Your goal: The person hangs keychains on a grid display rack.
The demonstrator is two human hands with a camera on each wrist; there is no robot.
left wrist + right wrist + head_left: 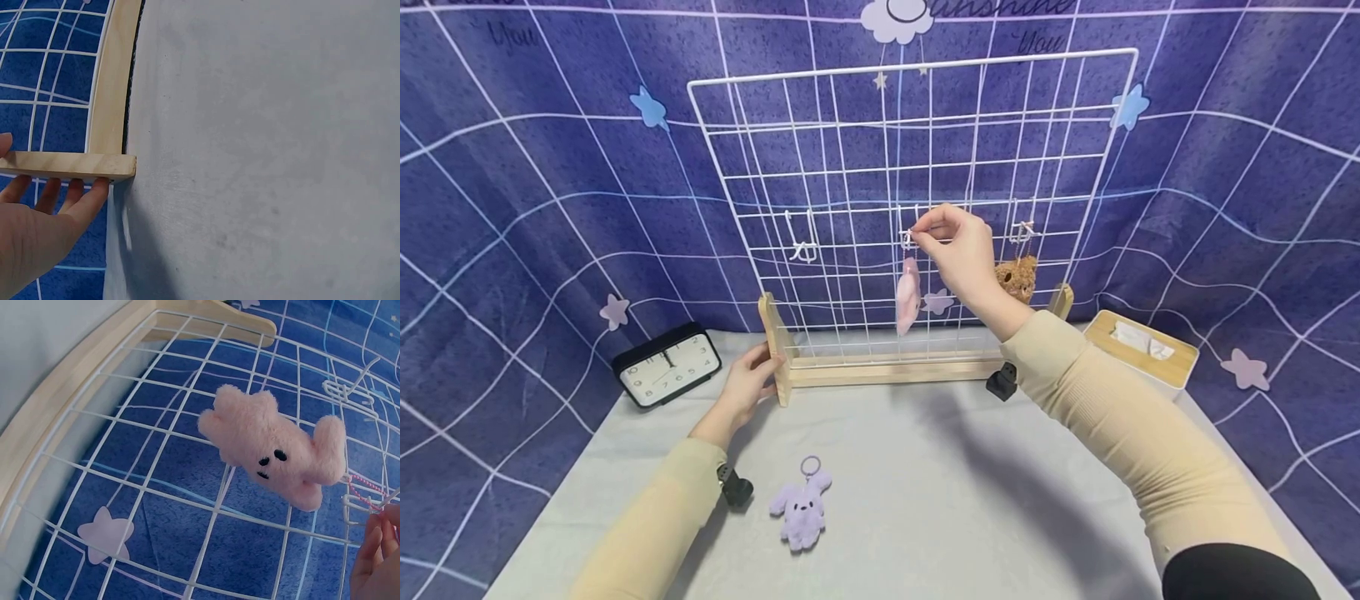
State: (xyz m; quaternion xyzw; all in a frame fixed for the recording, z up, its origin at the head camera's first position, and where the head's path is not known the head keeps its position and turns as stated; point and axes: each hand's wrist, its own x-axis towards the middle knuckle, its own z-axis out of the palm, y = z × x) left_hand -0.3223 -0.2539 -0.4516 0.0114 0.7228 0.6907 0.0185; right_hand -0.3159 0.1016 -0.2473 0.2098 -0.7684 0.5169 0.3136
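Note:
A pink plush keychain (pixel 269 447) hangs by its pink bead chain (pixel 369 489) at the middle white hook (pixel 907 240) of a wire grid rack (pixel 865 175). My right hand (pixel 958 250) pinches the chain right at that hook. Low on the left, my left hand (pixel 748 383) holds the rack's wooden end support (pixel 69 164), thumb on one side and fingers on the other. A brown plush keychain (pixel 1017 279) hangs from the right hook, partly behind my right hand. On the left hook (pixel 802 242) hangs nothing. A purple plush keychain (pixel 803 512) with a ring lies on the table.
A black-framed clock (pixel 667 367) stands left of the rack. To the right sits a tissue box (pixel 1138 350) with a wooden lid. Behind everything hangs a blue patterned curtain (pixel 565 167). A grey-white cloth (pixel 925 500) covers the table.

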